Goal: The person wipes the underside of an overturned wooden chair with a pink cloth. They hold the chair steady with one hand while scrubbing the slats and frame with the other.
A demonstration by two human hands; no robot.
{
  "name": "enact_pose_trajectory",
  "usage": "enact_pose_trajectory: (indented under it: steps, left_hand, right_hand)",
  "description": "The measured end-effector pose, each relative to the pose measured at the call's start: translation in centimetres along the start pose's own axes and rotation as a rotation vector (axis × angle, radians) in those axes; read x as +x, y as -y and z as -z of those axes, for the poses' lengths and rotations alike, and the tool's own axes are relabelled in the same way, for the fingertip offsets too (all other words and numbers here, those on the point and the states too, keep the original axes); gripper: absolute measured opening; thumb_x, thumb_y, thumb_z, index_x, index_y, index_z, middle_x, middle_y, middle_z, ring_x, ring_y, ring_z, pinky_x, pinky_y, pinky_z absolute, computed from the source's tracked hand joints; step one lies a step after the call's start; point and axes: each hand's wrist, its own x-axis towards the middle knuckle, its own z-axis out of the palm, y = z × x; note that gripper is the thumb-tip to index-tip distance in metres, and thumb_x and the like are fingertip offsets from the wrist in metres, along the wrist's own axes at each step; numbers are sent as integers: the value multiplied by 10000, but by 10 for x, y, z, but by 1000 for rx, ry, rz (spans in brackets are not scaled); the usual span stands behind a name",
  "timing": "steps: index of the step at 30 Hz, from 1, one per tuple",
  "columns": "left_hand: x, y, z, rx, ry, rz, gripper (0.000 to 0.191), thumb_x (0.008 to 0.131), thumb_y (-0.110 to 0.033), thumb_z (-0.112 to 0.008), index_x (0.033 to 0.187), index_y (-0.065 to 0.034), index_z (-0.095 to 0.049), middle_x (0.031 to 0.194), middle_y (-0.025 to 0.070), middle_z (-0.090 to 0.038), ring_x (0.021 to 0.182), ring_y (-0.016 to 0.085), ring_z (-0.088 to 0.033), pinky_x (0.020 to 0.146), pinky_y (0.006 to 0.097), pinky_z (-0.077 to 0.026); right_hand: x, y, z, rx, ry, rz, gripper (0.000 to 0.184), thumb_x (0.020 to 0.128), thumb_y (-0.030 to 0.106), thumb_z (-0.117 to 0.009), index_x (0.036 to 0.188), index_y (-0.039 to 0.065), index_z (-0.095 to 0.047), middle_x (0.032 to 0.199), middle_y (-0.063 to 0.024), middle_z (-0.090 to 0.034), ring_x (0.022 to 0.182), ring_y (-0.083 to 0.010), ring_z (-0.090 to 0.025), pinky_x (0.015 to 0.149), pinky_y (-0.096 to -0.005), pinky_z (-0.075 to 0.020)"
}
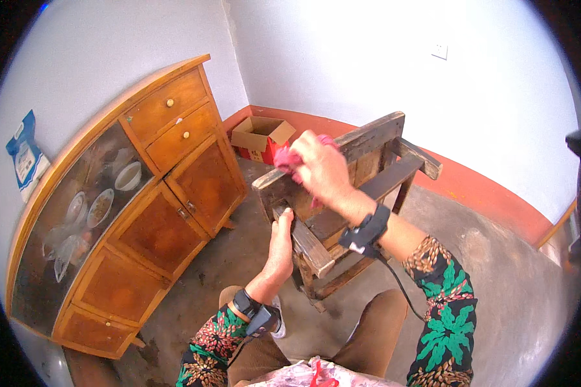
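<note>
In front of me stands a worn dark wooden chair (392, 179) with short armrests. A crumpled pink-red cloth (286, 159) is bunched in my right hand (322, 167), which is over the top rail of the chair's back near its left end. Some of the cloth shows past the fingers on both sides. My left hand (282, 242) grips the chair's near armrest (312, 249), thumb on top, where it meets the back; the fingers underneath are hidden. Both wrists wear black strapped devices with cables.
To the left stands an orange-brown wooden cabinet (189, 193) with bowls behind its glass. A blue-and-white bag (26, 157) lies on top. An open cardboard box (259, 138) sits in the corner behind the chair. A wall socket (439, 51) is on the far wall. Concrete floor (489, 271) surrounds the chair.
</note>
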Motion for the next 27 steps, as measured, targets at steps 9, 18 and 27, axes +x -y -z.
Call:
enact_pose_trajectory:
  steps: [9,18,27]
  left_hand:
    - [6,1,3,-5,-27,30,581,1033,-485,-549,1342,7,-541,1244,79,-573,1115,205,-504,1038,340,-389]
    - [-5,-12,-5,-170,29,27,404,1036,-420,-596,1250,-79,-637,1212,10,-622,1125,159,-546,1020,325,-421]
    - [-20,-24,-8,-100,-25,149,381,1008,-461,-633,1174,-118,-630,1070,15,-616,980,173,-562,885,341,-465]
  right_hand:
    - [21,8,32,-69,151,7,185,848,117,-614,1030,88,-635,1019,-120,-620,938,-381,-655,762,-479,-533]
    - [1,22,-2,24,8,127,165,830,85,-592,988,91,-641,982,-140,-637,881,-398,-661,736,-506,-530]
    - [5,-197,111,-409,-124,-350,252,899,262,-705,1097,108,-681,1105,-129,-675,1042,-391,-659,860,-486,-531]
